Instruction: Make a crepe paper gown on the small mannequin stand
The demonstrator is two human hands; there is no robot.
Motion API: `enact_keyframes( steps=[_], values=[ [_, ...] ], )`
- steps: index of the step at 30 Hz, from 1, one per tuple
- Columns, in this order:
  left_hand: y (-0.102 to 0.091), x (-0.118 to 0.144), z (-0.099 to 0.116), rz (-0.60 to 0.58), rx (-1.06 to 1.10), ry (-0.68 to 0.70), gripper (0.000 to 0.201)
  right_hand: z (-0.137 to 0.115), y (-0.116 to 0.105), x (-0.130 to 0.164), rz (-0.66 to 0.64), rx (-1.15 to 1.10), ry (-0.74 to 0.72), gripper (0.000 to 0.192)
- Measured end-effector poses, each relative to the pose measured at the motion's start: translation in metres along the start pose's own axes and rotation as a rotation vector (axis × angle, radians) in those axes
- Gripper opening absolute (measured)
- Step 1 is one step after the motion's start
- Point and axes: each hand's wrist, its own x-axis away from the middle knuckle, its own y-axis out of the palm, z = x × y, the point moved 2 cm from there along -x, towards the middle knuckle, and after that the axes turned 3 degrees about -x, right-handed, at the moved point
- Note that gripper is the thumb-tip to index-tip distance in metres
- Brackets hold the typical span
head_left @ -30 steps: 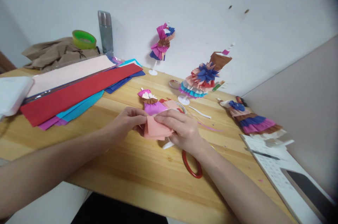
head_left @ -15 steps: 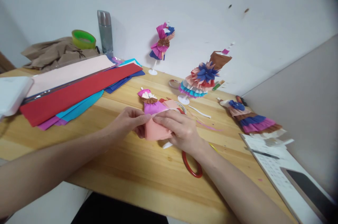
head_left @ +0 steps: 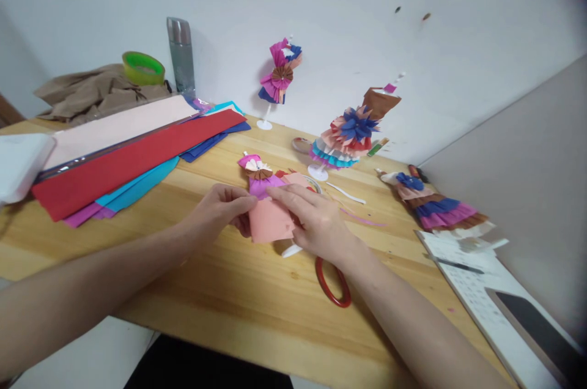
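A small dress form lies on the wooden table, dressed in magenta, white, brown and purple crepe paper. Across its lower part is a piece of peach crepe paper. My left hand pinches the paper's upper left edge between thumb and fingers. At the right edge my right hand is closed on the same paper, its fingers laid over the top. The form's white base shows below the paper. A red ring-shaped handle lies under my right wrist; what it belongs to is hidden.
Folded coloured paper spreads over the left side. Behind stand two paper-dressed forms, one in pink and one in ruffles. Another paper dress lies at right, near a phone. A bottle stands at the back left.
My right fingers have straightened slightly and shifted, so more of the peach paper's surface shows. My left hand keeps its pinch almost in the same spot.
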Motion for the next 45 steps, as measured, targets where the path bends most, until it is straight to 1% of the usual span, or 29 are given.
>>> enact_keyframes(
  steps=[2, 5, 6, 7, 8, 9, 11, 13, 16, 19, 22, 25, 27, 29, 32, 35, 38, 40, 43, 45],
  values=[
    [0.0, 0.001, 0.002, 0.008, -0.009, 0.021, 0.029, 0.004, -0.004, -0.003, 0.046, -0.132, 0.166, 0.045],
    [0.002, 0.004, 0.005, 0.031, -0.088, 0.054, 0.03, 0.007, -0.006, -0.006, 0.104, -0.551, 0.533, 0.029],
    [0.002, 0.005, 0.006, 0.038, -0.136, 0.072, 0.03, 0.006, -0.006, -0.006, 0.104, -0.704, 0.632, 0.029],
    [0.004, 0.006, 0.007, 0.039, -0.19, 0.097, 0.03, 0.004, -0.004, -0.007, 0.097, -0.828, 0.696, 0.032],
    [0.005, 0.007, 0.008, 0.036, -0.245, 0.126, 0.031, 0.001, -0.003, -0.007, 0.079, -0.911, 0.73, 0.035],
    [0.006, 0.008, 0.009, 0.034, -0.296, 0.154, 0.031, -0.003, 0.0, -0.008, 0.051, -0.953, 0.745, 0.037],
    [0.008, 0.009, 0.011, 0.033, -0.367, 0.193, 0.032, -0.008, 0.005, -0.008, -0.01, -0.966, 0.768, 0.038],
    [0.008, 0.009, 0.011, 0.051, -0.378, 0.202, 0.033, -0.01, 0.009, -0.007, -0.053, -0.963, 0.803, 0.039],
    [0.005, 0.006, 0.01, 0.076, -0.307, 0.166, 0.032, -0.007, 0.012, -0.007, -0.014, -0.994, 0.848, 0.03],
    [0.002, 0.003, 0.008, 0.061, -0.238, 0.134, 0.032, -0.003, 0.012, -0.007, 0.036, -1.017, 0.853, 0.025],
    [0.002, 0.002, 0.003, 0.039, -0.237, 0.11, 0.027, -0.002, 0.012, -0.007, 0.022, -0.928, 0.843, 0.023],
    [0.005, -0.001, -0.001, 0.031, -0.231, 0.041, 0.021, -0.004, 0.011, -0.007, 0.014, -0.823, 0.82, 0.023],
    [0.005, -0.002, -0.001, 0.026, -0.204, -0.001, 0.021, -0.004, 0.009, -0.008, 0.031, -0.827, 0.819, 0.025],
    [0.004, -0.003, -0.001, 0.014, -0.168, -0.026, 0.023, -0.004, 0.008, -0.009, 0.031, -0.885, 0.832, 0.027],
    [0.001, -0.005, -0.001, -0.002, -0.119, -0.032, 0.028, -0.002, 0.008, -0.009, -0.02, -0.989, 0.889, 0.03],
    [-0.001, -0.005, -0.003, -0.054, -0.11, -0.035, 0.034, 0.0, 0.009, -0.008, -0.017, -1.041, 0.956, 0.031],
    [0.0, -0.003, -0.004, -0.064, -0.138, -0.032, 0.04, 0.001, 0.01, -0.008, -0.006, -1.033, 0.961, 0.032],
    [0.0, -0.003, -0.005, -0.045, -0.139, -0.037, 0.043, 0.0, 0.009, -0.009, -0.045, -0.995, 0.936, 0.029],
    [0.0, -0.002, -0.004, -0.057, -0.068, -0.047, 0.044, -0.002, 0.006, -0.011, -0.114, -0.95, 0.891, 0.025],
    [0.0, -0.002, -0.004, -0.069, -0.009, -0.055, 0.044, -0.002, 0.005, -0.011, -0.124, -0.936, 0.903, 0.026]
  ],
)
